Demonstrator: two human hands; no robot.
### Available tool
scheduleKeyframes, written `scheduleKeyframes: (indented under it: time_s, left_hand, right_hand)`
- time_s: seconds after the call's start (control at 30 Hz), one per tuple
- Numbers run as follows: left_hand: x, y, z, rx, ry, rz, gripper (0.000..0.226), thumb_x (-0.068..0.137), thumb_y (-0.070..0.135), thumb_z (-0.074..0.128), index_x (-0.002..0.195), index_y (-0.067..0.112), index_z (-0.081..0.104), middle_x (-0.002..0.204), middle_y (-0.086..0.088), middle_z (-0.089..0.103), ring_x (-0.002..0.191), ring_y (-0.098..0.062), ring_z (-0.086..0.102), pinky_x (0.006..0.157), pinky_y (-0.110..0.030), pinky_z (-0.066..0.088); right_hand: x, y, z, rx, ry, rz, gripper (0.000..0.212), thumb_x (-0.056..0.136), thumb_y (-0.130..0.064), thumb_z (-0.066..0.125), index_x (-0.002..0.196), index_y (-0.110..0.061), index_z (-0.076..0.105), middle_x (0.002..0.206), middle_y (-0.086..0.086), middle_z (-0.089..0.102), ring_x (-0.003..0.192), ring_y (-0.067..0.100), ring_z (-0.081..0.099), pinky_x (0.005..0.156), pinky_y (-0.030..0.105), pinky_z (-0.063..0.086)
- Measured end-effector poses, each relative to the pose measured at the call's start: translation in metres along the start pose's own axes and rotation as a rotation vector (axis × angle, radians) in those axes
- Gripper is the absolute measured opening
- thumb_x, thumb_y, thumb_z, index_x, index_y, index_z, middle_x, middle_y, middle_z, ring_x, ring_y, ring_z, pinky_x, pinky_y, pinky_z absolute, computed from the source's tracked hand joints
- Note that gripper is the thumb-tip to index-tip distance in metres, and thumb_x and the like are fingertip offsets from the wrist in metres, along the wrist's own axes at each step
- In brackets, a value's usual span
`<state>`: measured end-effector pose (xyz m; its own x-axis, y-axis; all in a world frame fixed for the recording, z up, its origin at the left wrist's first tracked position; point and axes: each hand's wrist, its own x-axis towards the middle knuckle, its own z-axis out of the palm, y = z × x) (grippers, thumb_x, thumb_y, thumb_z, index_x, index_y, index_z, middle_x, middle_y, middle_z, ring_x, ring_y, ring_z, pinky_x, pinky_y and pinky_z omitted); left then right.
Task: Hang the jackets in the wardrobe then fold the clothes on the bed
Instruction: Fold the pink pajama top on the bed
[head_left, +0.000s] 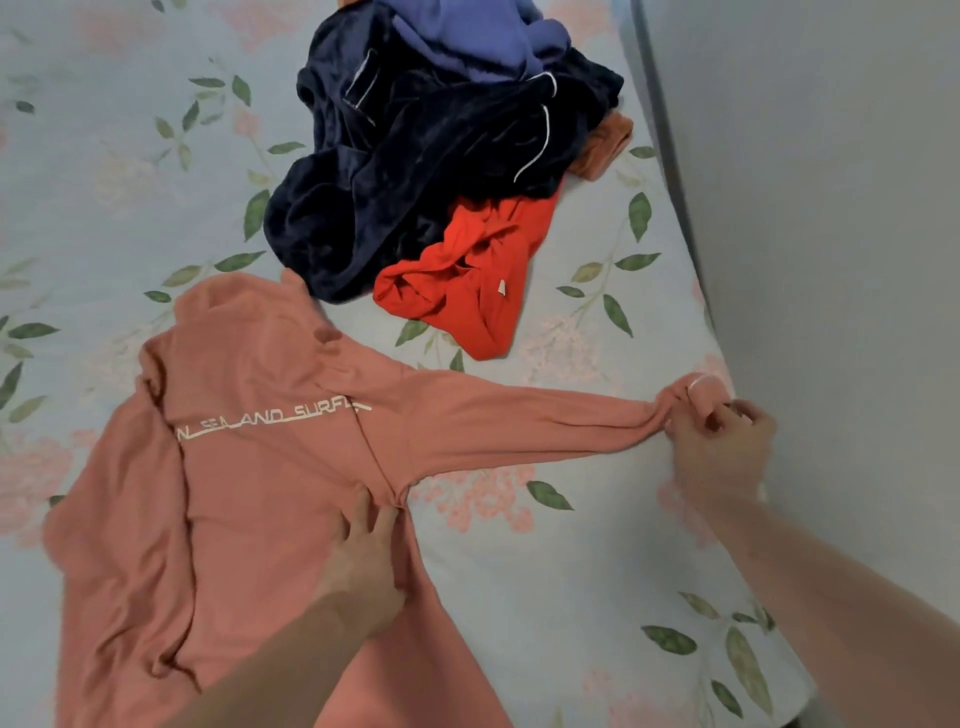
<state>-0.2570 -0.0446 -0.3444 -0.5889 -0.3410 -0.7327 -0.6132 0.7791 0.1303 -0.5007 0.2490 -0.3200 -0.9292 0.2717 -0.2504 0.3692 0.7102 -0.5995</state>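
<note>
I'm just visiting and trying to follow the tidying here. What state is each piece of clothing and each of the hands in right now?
Pink hoodie: spread flat on the bed, back up, one sleeve stretched out.
Sleeve: pulled straight toward the bed's edge.
Left hand: fingers straight, pressing the hoodie by the armpit.
Right hand: pinching the sleeve's cuff.
Navy garment: crumpled, unfolded.
Red garment: crumpled, unfolded.
Purple garment: bunched atop the pile.

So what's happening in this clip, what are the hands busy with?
A person is laying out a salmon-pink hoodie on the floral bedsheet to fold it. The left hand presses flat near the armpit, while the right hand pinches the cuff and holds the sleeve stretched out sideways. Behind it, a heap of navy, purple and red clothes is not yet folded.
</note>
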Motion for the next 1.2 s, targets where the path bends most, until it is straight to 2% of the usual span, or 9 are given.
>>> scheduleKeyframes:
  time_s: [0.2, 0.3, 0.43, 0.57, 0.7, 0.8, 0.9, 1.1, 1.2]
  left_hand:
    - [0.001, -0.006, -0.006, -0.025, -0.067, 0.001, 0.1, 0.082, 0.034, 0.072, 0.161, 0.03, 0.009, 0.169, -0.002, -0.019, 0.157, -0.04, -0.003, 0.126, -0.038, 0.018]
    - [0.002, -0.012, -0.022, -0.048, -0.145, 0.031, 0.102, 0.08, 0.039, 0.073, 0.162, 0.031, 0.013, 0.17, -0.002, -0.016, 0.157, -0.038, -0.001, 0.127, -0.036, 0.014]
    - [0.0, -0.029, -0.054, -0.313, -0.233, 0.044, 0.087, 0.079, 0.04, 0.081, 0.155, 0.03, 0.04, 0.168, 0.005, 0.015, 0.152, -0.021, 0.029, 0.121, -0.028, 0.029]
    - [-0.018, -0.058, -0.073, -0.725, -0.109, 0.007, 0.042, 0.074, 0.023, 0.076, 0.115, 0.03, 0.071, 0.116, 0.003, 0.072, 0.091, -0.011, 0.07, 0.079, -0.026, 0.058]
    - [-0.048, -0.1, -0.085, -0.976, 0.021, -0.065, 0.023, 0.082, 0.012, 0.071, 0.101, 0.023, 0.075, 0.101, -0.001, 0.077, 0.066, -0.008, 0.063, 0.06, -0.018, 0.049]
    - [-0.071, -0.136, -0.097, -1.085, 0.111, -0.137, 0.019, 0.092, 0.009, 0.069, 0.11, 0.015, 0.071, 0.092, 0.006, 0.073, 0.066, -0.002, 0.065, 0.062, -0.015, 0.05]
    - [-0.088, -0.176, -0.101, -1.219, 0.125, -0.206, 0.018, 0.095, 0.008, 0.064, 0.11, 0.015, 0.07, 0.079, 0.013, 0.075, 0.072, -0.007, 0.066, 0.07, -0.026, 0.05]
    - [-0.116, -0.242, -0.094, -1.267, 0.13, -0.287, 0.02, 0.091, 0.009, 0.068, 0.108, 0.017, 0.075, 0.087, 0.0, 0.074, 0.077, -0.014, 0.068, 0.073, -0.033, 0.053]
    - [-0.131, -0.258, -0.082, -1.252, 0.129, -0.299, 0.02, 0.089, 0.008, 0.069, 0.106, 0.017, 0.074, 0.081, 0.001, 0.07, 0.066, -0.01, 0.064, 0.065, -0.028, 0.049]
  right_hand:
    - [-0.013, -0.052, 0.009, 0.262, -0.076, 0.033, 0.022, 0.089, -0.019, 0.064, 0.072, -0.006, 0.059, 0.066, 0.003, 0.062, 0.054, -0.005, 0.053, 0.06, 0.013, 0.042]
    - [-0.026, -0.085, 0.018, 0.306, -0.108, 0.043, 0.009, 0.089, -0.019, 0.064, 0.086, -0.013, 0.058, 0.065, -0.008, 0.064, 0.06, -0.004, 0.061, 0.057, 0.015, 0.044]
    - [-0.058, -0.141, 0.034, 0.405, -0.247, 0.033, 0.038, 0.082, -0.023, 0.069, 0.113, -0.025, 0.047, 0.087, 0.0, 0.074, 0.083, 0.02, 0.073, 0.075, 0.034, 0.058]
    - [-0.107, -0.201, 0.05, 0.464, -0.413, -0.062, 0.035, 0.083, -0.008, 0.065, 0.117, -0.018, 0.061, 0.087, 0.001, 0.071, 0.077, 0.013, 0.068, 0.072, 0.031, 0.052]
    - [-0.182, -0.258, 0.049, 0.624, -0.649, -0.143, 0.032, 0.085, 0.014, 0.056, 0.108, -0.005, 0.068, 0.069, 0.003, 0.068, 0.057, 0.013, 0.055, 0.058, 0.015, 0.05]
    - [-0.24, -0.286, 0.047, 0.782, -0.961, -0.142, 0.034, 0.082, 0.027, 0.046, 0.104, 0.008, 0.062, 0.074, 0.011, 0.073, 0.071, 0.03, 0.058, 0.074, 0.028, 0.053]
    - [-0.284, -0.297, 0.044, 0.672, -1.13, -0.234, 0.028, 0.08, 0.025, 0.047, 0.092, 0.003, 0.06, 0.063, 0.003, 0.07, 0.062, 0.01, 0.069, 0.067, 0.02, 0.055]
    - [-0.349, -0.252, 0.068, 0.077, -1.409, -0.528, 0.018, 0.079, 0.008, 0.072, 0.082, -0.009, 0.067, 0.078, 0.014, 0.068, 0.077, 0.018, 0.07, 0.074, 0.041, 0.057]
    - [-0.374, -0.218, 0.077, -0.208, -1.464, -0.647, 0.016, 0.084, -0.007, 0.073, 0.077, -0.021, 0.07, 0.072, -0.015, 0.07, 0.07, -0.003, 0.062, 0.075, 0.024, 0.053]
